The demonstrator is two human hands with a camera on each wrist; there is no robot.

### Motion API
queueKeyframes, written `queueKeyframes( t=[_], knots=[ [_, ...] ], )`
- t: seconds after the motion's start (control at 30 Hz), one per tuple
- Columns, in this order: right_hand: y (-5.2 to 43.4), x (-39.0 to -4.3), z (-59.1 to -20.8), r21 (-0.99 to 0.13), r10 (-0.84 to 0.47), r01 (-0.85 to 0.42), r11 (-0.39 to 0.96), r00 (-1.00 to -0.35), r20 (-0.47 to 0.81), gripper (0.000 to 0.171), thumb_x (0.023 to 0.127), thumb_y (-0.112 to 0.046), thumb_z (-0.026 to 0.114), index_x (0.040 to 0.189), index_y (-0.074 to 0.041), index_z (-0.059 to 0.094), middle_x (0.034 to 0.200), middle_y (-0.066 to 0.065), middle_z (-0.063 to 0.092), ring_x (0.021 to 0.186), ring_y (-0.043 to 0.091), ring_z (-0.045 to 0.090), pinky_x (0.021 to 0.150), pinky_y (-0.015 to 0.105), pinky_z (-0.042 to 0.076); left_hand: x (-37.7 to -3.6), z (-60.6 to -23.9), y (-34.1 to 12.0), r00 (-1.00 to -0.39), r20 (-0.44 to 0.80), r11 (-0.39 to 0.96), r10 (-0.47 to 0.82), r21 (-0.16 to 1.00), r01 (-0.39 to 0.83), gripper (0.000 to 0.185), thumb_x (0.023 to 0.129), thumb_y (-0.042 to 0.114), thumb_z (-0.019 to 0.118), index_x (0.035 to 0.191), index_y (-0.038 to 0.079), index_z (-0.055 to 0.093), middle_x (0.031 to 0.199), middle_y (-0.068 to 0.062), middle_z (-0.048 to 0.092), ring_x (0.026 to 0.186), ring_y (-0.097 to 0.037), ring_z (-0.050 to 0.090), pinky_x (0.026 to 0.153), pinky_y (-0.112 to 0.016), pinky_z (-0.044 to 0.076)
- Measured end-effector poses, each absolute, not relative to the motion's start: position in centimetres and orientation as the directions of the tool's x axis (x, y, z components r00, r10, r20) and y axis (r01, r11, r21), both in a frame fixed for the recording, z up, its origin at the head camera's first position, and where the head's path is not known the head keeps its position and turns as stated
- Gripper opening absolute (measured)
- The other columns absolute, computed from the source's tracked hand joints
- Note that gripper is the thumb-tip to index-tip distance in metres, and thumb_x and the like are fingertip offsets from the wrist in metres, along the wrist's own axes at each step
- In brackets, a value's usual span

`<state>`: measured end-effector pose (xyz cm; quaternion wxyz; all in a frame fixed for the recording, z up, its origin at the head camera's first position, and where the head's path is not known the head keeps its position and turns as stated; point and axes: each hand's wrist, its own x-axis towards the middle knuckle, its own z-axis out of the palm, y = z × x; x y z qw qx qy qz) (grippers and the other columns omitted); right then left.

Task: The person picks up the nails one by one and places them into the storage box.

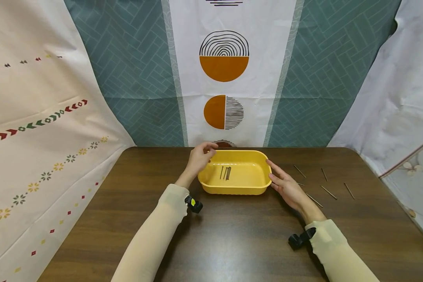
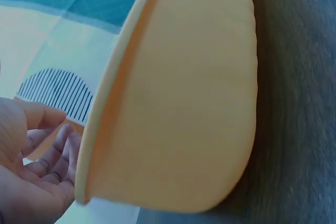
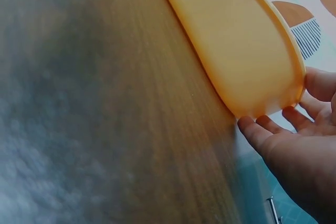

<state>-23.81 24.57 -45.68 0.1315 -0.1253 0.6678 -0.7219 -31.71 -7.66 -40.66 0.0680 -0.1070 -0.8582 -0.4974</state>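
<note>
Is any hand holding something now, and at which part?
Nothing is gripped. The right hand lies open against the right end of the yellow plastic tub; the left hand hovers, loosely curled, at its left rim.

Light in the head view is even and fairly bright, seemingly from above, with a soft sheen on the brown table [image 1: 232,235] nearest the camera. Short, faint shadows lie under both forearms and along the near wall of the yellow tub [image 1: 232,190]. This view is sharp, though the wide lens bows the table edges and hanging cloths outward toward the frame borders.

Both wrist views are soft. In the left wrist view the tub wall [image 2: 184,103] just beyond the left hand's fingers [image 2: 55,153] is blurred and washed pale, the table beside it dim. In the right wrist view the wood grain far from the right hand's fingers [image 3: 262,129] dissolves into grey blur.
</note>
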Motion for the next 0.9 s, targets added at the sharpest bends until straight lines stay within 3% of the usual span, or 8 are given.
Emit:
queueKeyframes(
  t=[0.27, 0.63, 0.9],
  knots=[
    [24.5, -23.7, -45.7, -0.998, -0.359, 0.014, -0.066, -0.933, 0.010, 0.062, 0.114, -0.016, 0.039, 0.168, -0.012, 0.009, 0.174, 0.009, -0.006, 0.159, 0.034, 0.000, 0.124, 0.061, 0.009, -31.3, -40.7, -9.3, -0.973, 0.229, 0.454, 0.039, 0.863, 0.221, 0.022, 0.101, 0.009, 0.066, 0.122, 0.007, 0.074, 0.108, -0.011, 0.069, 0.098, -0.026, 0.058, 0.087, -0.035, 0.047],
    [24.7, -24.0, -45.9, -0.998, -0.355, 0.018, -0.061, -0.935, 0.005, 0.061, 0.114, -0.011, 0.037, 0.168, -0.011, 0.009, 0.175, 0.009, -0.005, 0.159, 0.035, 0.001, 0.124, 0.061, 0.010, -31.0, -41.0, -10.0, -0.977, 0.214, 0.448, 0.018, 0.872, 0.199, 0.023, 0.101, 0.007, 0.066, 0.123, 0.006, 0.073, 0.107, -0.012, 0.066, 0.096, -0.027, 0.056, 0.086, -0.037, 0.046],
    [24.9, -24.3, -45.8, -0.998, -0.362, 0.018, -0.061, -0.932, 0.005, 0.062, 0.114, -0.014, 0.039, 0.169, -0.013, 0.009, 0.174, 0.009, -0.005, 0.159, 0.035, 0.002, 0.124, 0.061, 0.010, -30.9, -40.7, -10.3, -0.979, 0.205, 0.450, 0.007, 0.873, 0.186, 0.024, 0.102, 0.009, 0.065, 0.124, 0.007, 0.072, 0.113, -0.013, 0.067, 0.103, -0.029, 0.058, 0.093, -0.041, 0.049]
  ],
)
